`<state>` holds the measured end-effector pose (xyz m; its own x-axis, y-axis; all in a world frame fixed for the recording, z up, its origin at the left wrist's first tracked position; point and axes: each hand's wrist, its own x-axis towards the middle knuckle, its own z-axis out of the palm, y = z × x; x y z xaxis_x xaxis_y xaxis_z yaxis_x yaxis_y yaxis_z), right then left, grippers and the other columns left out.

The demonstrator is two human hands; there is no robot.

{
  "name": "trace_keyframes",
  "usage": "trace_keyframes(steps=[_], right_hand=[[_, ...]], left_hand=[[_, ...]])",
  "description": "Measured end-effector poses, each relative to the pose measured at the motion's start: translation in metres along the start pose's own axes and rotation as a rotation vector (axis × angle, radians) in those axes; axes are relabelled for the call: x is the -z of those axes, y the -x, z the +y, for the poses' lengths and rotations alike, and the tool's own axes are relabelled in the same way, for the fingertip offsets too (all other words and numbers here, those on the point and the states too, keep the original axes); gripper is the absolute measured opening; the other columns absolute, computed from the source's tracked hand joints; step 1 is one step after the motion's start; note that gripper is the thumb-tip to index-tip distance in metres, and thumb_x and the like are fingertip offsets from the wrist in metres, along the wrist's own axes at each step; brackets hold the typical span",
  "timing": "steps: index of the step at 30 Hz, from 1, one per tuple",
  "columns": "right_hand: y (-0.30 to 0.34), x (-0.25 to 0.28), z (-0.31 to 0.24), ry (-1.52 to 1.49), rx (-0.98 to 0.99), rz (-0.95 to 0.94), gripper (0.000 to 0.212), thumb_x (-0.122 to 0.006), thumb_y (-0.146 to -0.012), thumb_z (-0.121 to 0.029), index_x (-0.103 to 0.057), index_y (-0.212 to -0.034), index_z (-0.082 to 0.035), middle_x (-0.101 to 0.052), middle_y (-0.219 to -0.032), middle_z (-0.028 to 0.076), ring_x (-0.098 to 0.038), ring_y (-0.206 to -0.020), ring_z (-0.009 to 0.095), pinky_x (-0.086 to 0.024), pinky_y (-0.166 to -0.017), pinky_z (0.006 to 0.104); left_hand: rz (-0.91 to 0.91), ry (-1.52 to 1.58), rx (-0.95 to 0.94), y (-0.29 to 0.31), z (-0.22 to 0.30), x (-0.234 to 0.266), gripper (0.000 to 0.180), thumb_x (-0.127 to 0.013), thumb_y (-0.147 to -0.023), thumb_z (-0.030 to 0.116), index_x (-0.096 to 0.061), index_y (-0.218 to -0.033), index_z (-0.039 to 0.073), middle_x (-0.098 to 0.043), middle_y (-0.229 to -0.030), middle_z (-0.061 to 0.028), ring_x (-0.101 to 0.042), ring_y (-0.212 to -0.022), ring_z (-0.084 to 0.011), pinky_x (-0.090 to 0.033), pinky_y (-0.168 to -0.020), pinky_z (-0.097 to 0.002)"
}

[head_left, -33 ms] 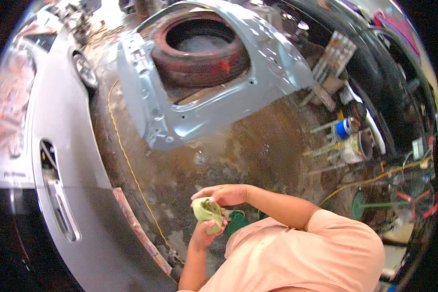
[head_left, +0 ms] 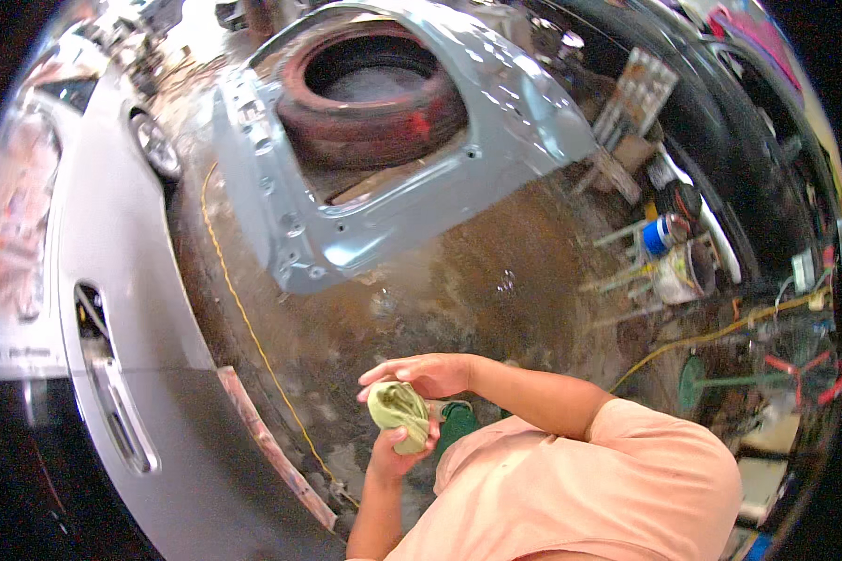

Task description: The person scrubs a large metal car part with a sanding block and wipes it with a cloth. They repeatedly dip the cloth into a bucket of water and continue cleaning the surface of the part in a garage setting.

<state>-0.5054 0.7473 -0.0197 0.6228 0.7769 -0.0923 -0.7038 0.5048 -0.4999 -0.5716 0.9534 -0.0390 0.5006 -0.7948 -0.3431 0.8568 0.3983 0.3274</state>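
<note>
A crumpled pale-green cloth (head_left: 399,418) is held up in front of the person's body, above the wet-looking brown floor (head_left: 477,304). The left hand (head_left: 404,455) grips it from below, its fingers curled around the bundle and the thumb pressed against the near side. The right hand (head_left: 430,376) lies over the cloth's upper edge, its fingers stretched out close together; whether they press on it cannot be told. A peach shirt (head_left: 543,477) fills the space below. On the left stands a grey car (head_left: 122,201), with a yellow cord (head_left: 243,304) running along the floor beside it. Farther ahead, a reddish-black tyre (head_left: 365,126) shows within the opening of a blue-grey body panel (head_left: 412,217). On the right, a blue-banded can (head_left: 665,234) sits near a dark vehicle (head_left: 711,131).
</note>
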Motion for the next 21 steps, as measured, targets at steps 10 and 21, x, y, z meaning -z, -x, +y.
trace_keyframes(steps=[10, 21], right_hand=[[0.123, -0.030, -0.103, -0.098, 0.522, -0.352, 0.029, -0.070, -0.094, -0.030, -0.058, -0.112, -0.010, -0.058, -0.122, 0.014, -0.064, -0.107, 0.029, -0.060, -0.089, 0.0440], [0.394, 0.315, -0.195, 1.024, 0.321, 0.925, 0.025, -0.071, -0.082, -0.019, -0.065, -0.103, -0.007, -0.069, -0.096, 0.014, -0.066, -0.096, 0.028, -0.051, -0.086, 0.0411]], left_hand=[[-0.734, 0.588, -0.147, -0.142, -0.081, -0.171, 0.104, -0.094, -0.069, 0.049, -0.039, -0.144, 0.003, -0.064, -0.111, -0.0196, -0.063, -0.075, -0.0243, -0.051, -0.056, -0.0303], [0.269, -0.950, 0.237, -0.538, -0.229, -0.147, 0.041, -0.068, -0.093, 0.034, -0.058, -0.123, 0.008, -0.064, -0.097, -0.0052, -0.057, -0.077, -0.0173, -0.048, -0.065, -0.0359]])
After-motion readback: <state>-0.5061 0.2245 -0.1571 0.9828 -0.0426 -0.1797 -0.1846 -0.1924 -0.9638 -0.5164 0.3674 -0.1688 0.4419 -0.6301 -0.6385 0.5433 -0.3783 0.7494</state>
